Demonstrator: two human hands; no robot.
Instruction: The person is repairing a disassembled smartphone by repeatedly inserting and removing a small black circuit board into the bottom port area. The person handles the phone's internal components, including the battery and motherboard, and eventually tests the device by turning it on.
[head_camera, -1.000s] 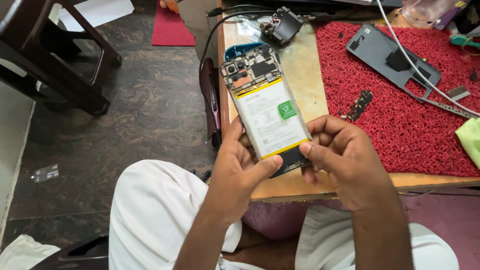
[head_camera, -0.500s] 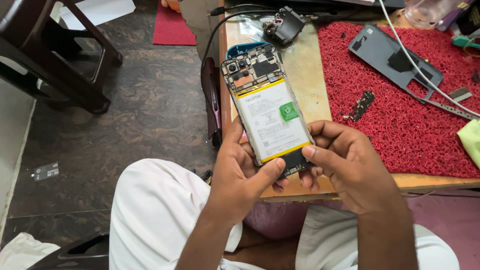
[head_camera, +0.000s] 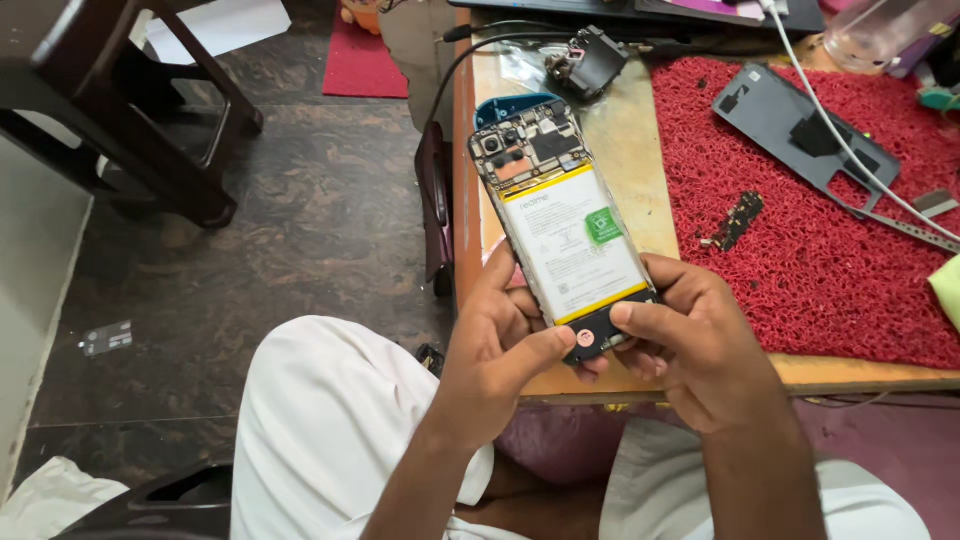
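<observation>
Both hands grip an opened phone (head_camera: 565, 225), its back cover off and battery showing, held over the near edge of the table (head_camera: 620, 150). The left hand (head_camera: 500, 345) wraps its fingers round the phone's left side with the thumb on the bottom end, and the right hand (head_camera: 695, 340) closes on the bottom right corner. Right of the phone lie a red mat (head_camera: 830, 270), a grey back cover (head_camera: 800, 130) and a small circuit strip (head_camera: 735, 220).

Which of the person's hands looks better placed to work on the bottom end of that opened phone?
Probably the right hand: its thumb already lies across the dark bottom section of the opened phone, just below the battery. The left hand mostly cradles the phone's side and underside, steadying it.
</observation>
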